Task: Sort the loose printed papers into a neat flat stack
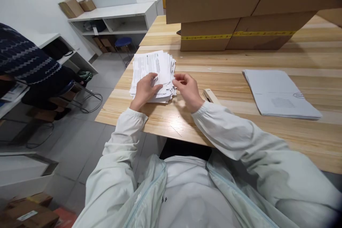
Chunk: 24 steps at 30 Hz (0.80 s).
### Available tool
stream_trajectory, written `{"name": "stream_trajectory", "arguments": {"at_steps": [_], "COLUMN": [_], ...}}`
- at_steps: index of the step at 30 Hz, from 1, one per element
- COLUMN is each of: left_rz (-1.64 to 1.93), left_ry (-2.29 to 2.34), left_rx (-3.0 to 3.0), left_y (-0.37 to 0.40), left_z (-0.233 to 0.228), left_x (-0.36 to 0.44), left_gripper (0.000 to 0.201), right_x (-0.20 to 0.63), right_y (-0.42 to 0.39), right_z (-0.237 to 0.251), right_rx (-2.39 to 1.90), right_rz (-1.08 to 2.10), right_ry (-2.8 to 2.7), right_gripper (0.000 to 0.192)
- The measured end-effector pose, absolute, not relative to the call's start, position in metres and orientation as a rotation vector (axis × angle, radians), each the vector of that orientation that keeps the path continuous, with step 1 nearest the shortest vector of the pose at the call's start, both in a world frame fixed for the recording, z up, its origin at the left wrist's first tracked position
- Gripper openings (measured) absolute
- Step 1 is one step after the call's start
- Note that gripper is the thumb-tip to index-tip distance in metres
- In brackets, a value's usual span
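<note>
A thick, uneven stack of printed paper sheets [146, 62] lies near the left edge of the wooden table. My left hand [145, 89] rests on its lower part, thumb and fingers spread apart. At the right edge of the stack is my right hand [189, 92], its thumb and forefinger drawn together in a pinch; whether a sheet is between the fingertips is too small to tell. Just right of that wrist lies a long beige object [210, 96] like a stapler, partly hidden by my sleeve. Farther right sits a neat pile of pale grey folders or envelopes [280, 92].
Large cardboard boxes [208, 35] with yellow tape stand stacked at the back of the table [227, 64]. To the left, a person in a patterned sweater [29, 60] sits on a stool. White shelves [117, 12] and a blue stool [123, 41] are behind.
</note>
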<state>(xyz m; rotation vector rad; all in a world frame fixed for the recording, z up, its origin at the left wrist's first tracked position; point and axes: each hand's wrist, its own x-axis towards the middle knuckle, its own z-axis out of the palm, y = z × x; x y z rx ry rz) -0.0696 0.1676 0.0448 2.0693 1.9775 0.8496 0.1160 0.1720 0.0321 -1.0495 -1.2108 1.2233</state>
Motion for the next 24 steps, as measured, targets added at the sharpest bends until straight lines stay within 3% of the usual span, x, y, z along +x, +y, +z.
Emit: {"name": "stream_trajectory", "arguments": {"at_steps": [4,10,20,24], "left_rz": [0.89,0.824,0.729,0.731], "left_ry": [1.971,2.045,2.151,2.229], "left_rx": [2.021,2.066,2.117,2.115], "left_y": [0.165,0.169,0.17,0.177], "left_z": [0.046,0.045,0.047,0.042], "left_x": [-0.069,-0.067,-0.06,-0.061], "left_gripper": [0.041,0.043,0.041,0.021], "right_x": [0.081,0.075,0.071,0.07], "right_y": [0.208,0.213,0.213,0.215], "right_z": [0.006,-0.009,-0.008,-0.012], "right_rx": [-1.11,-1.037,-1.062,-1.05], "right_rz": [1.187,1.345,1.391,1.343], "right_ry": [-1.098,-1.036,-0.916,-0.952], "right_gripper": [0.04,0.047,0.031,0.035]}}
